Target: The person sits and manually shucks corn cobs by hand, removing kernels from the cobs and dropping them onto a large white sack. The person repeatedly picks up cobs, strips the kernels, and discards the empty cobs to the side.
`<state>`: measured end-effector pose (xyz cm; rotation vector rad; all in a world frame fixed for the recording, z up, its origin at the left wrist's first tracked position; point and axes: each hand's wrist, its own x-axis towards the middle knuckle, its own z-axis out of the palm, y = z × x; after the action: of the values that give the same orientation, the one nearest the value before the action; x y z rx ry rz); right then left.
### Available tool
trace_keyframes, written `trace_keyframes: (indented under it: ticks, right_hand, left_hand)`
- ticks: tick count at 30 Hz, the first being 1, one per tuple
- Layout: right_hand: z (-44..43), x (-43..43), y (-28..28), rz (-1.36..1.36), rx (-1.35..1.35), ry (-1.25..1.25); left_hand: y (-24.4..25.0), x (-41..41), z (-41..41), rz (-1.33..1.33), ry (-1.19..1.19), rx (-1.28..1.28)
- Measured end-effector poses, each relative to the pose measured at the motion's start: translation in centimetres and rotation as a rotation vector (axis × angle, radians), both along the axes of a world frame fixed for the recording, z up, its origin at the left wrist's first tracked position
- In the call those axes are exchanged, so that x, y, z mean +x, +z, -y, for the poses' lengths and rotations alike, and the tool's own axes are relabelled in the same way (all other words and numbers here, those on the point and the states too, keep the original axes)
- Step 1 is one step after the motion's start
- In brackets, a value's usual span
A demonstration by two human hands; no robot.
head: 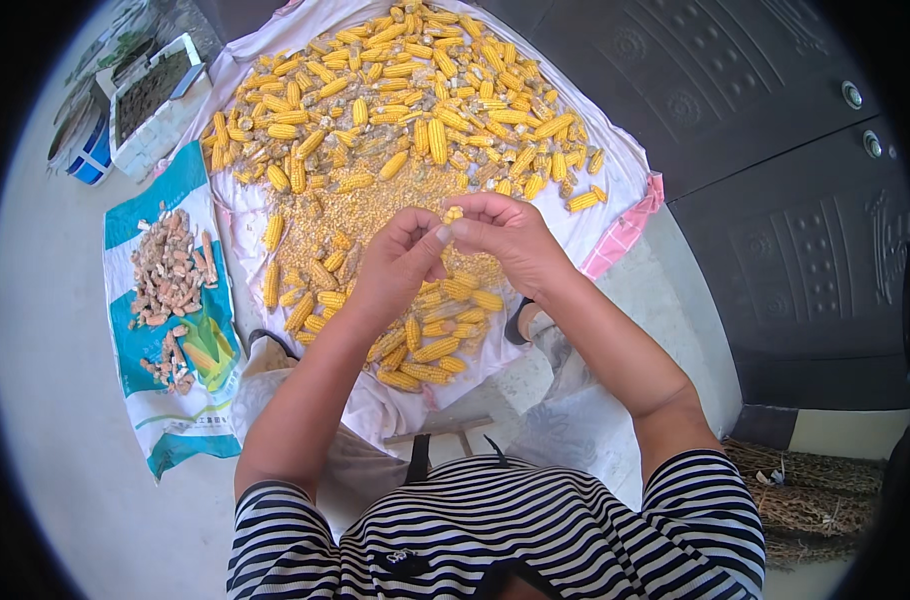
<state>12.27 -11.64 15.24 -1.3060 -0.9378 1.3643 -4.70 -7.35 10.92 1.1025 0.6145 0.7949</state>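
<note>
My right hand (504, 236) pinches a small yellow piece of corn (453, 215) between thumb and fingertips. Close against it, the thumb tip of my left hand (410, 251) meets the underside of that piece; whether this hand grips anything is hard to see. Below both hands, loose corn kernels (327, 214) lie spread on a pale cloth (620, 187). Whole dried corn cobs (436, 142) are heaped beyond the kernels, and more cobs (425, 373) lie nearer to me, partly hidden by my left forearm.
Stripped cobs (166, 274) lie on a teal and white sack (125, 360) at left. Behind it stand a soil-filled white box (155, 142) and a blue and white bucket (91, 161). Dark metal doors (800, 255) border the right, with dried stalk bundles (807, 495) below.
</note>
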Motion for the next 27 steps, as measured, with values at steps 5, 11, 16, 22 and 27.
trace_keyframes:
  ticks: [5, 11, 16, 22, 27]
  right_hand:
    - [-0.5, -1.6, -0.9, -0.066, -0.021, -0.100]
    - [-3.0, -2.7, -3.0, -0.091, 0.022, -0.079]
    - [-3.7, -3.2, -2.9, -0.126, 0.028, -0.109]
    - [-3.4, -2.6, -3.3, -0.135, 0.051, -0.147]
    - [-3.2, -2.0, -3.9, -0.128, 0.047, -0.134]
  left_hand:
    - [-1.0, 0.1, 0.2, 0.033, 0.133, 0.028]
    - [-3.2, 0.6, -0.9, -0.053, 0.322, 0.104]
    - [-3.7, 1.3, -1.2, -0.080, 0.395, 0.096]
    - [-2.8, 2.6, -0.4, 0.009, 0.398, -0.058]
    - [-2.2, 3.2, -0.5, 0.061, 0.440, -0.095]
